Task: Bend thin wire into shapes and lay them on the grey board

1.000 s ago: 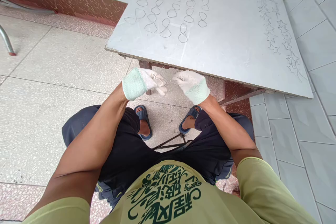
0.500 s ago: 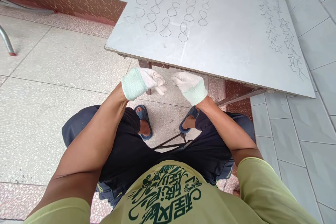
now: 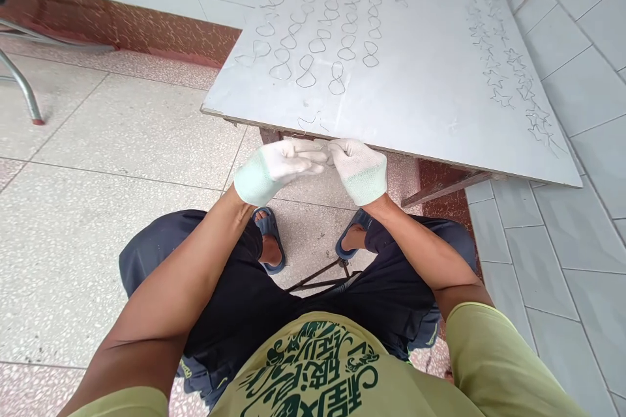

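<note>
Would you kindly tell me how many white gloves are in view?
2: one white glove on the left hand, the other white glove on the right hand.

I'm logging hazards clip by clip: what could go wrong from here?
The thin wire by the left hand and right hand might slip, being slender. With both hands at the edge of the table, it could drop to the floor. The nearest wire figure-eight, just beyond, might get nudged.
</note>
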The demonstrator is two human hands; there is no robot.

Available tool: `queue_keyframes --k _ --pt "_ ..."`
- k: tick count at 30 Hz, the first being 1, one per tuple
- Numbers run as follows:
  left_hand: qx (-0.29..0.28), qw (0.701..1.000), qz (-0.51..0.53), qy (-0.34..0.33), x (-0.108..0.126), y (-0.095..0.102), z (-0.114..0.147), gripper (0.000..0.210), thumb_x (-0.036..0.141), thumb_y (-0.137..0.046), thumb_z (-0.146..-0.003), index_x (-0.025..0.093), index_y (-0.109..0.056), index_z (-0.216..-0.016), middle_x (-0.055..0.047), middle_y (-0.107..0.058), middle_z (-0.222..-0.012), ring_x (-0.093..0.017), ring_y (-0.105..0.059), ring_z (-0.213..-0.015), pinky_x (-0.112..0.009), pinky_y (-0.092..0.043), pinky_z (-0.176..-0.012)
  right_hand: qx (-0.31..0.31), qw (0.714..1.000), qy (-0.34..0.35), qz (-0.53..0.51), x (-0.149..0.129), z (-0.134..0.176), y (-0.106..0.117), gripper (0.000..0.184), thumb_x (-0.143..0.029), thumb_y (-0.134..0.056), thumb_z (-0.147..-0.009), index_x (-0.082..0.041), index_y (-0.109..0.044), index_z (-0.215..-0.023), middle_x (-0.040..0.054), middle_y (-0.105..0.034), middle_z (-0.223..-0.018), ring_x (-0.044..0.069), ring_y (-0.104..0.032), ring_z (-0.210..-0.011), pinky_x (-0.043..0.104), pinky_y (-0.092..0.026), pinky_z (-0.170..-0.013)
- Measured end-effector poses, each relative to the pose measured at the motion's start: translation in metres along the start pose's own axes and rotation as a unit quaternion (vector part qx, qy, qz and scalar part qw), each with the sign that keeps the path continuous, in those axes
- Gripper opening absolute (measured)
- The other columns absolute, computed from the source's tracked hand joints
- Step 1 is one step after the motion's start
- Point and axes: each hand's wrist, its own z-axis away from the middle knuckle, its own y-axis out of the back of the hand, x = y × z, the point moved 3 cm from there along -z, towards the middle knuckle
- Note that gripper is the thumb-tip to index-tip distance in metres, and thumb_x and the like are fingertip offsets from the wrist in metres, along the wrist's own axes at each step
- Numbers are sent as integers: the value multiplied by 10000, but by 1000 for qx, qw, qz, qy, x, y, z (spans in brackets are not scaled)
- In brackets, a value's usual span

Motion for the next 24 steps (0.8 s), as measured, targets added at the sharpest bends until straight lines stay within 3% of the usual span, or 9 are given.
queue_keyframes --k 2,5,9,12,15,17,20,24 --pt "-4 999 32 -1 -6 -7 0 556 429 -1147 -734 128 -925 -1145 -216 -923 -1155 -378 -918 -1132 -466 -761 -970 -8 1000 9 0 1 0 1 332 -336 -605 -1166 -294 -928 -1100 6 -933 -1153 235 -845 -1158 364 -580 -1098" --pt "16 998 64 -2 -13 -12 -1 489 517 -1157 -715 158 -945 -969 -173 -921 -1007 -293 -897 -911 -407 -755 -890 -42 998 45 25 0 -2 -2 389 -354 -557 -1197 -284 -913 -1055 13 -925 -1117 240 -827 -1110 354 -569 -1006" --pt "22 997 64 -21 -13 -10 0 467 560 -1169 -675 191 -905 -781 -89 -845 -769 -196 -760 -660 -387 -717 -784 -61 987 95 113 -6 -3 -3 472 -361 -512 -1229 -264 -817 -882 22 -834 -891 234 -740 -904 355 -479 -852" --pt "20 998 56 -38 -8 -9 1 476 563 -1168 -677 198 -916 -850 -58 -815 -722 -193 -744 -642 -401 -710 -775 -50 975 110 185 -10 -2 0 484 -333 -495 -1235 -257 -799 -866 38 -768 -832 238 -682 -862 377 -411 -831" --pt "11 998 48 -49 -3 -10 1 524 607 -1156 -677 197 -903 -882 -38 -788 -683 -201 -743 -629 -458 -741 -836 -38 967 138 212 -10 0 2 444 -330 -497 -1239 -252 -883 -1033 71 -800 -920 263 -687 -934 386 -413 -864" --pt "8 998 40 -55 0 -11 2 530 634 -1146 -688 205 -881 -852 -22 -757 -643 -217 -764 -650 -486 -757 -886 -31 962 162 218 -6 1 2 453 -346 -485 -1246 -243 -911 -1132 90 -812 -956 279 -698 -974 390 -428 -880" --pt "20 998 21 -64 4 -10 4 488 612 -1126 -730 217 -844 -782 -17 -728 -617 -249 -814 -725 -491 -764 -930 -27 956 186 223 -2 1 1 501 -372 -456 -1258 -232 -918 -1125 107 -816 -969 295 -710 -993 404 -440 -880" --pt "62 997 0 -52 2 -3 7 375 484 -1082 -749 203 -846 -828 -25 -752 -653 -224 -784 -689 -430 -744 -803 -44 954 203 216 -1 1 0 486 -340 -467 -1246 -232 -918 -1101 108 -825 -974 297 -726 -981 416 -441 -886"
